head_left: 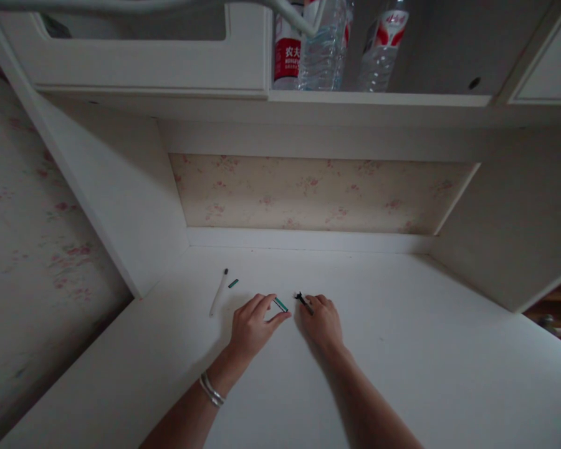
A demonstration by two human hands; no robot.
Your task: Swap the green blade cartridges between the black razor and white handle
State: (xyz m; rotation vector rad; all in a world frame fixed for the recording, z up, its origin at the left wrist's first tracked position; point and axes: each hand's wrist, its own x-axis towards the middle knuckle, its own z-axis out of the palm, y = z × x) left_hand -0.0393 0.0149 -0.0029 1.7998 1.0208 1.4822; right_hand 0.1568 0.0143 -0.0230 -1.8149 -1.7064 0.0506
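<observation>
Between thumb and forefinger, my left hand pinches a small green strip with dark edges, held just above the white desk. My right hand rests on the desk, its fingers closed around a slim black handle. The handle's forked end, with a pale bit beside it, points away from me toward the upper left. A short gap separates the strip and the handle. Left of my left hand lie a thin white stick with a black tip and a second, smaller green strip.
The white desk spreads under both arms. A low ledge and side panels bound it at the back. Overhead, a shelf holds several plastic bottles. A pale curved bar crosses the top of the view.
</observation>
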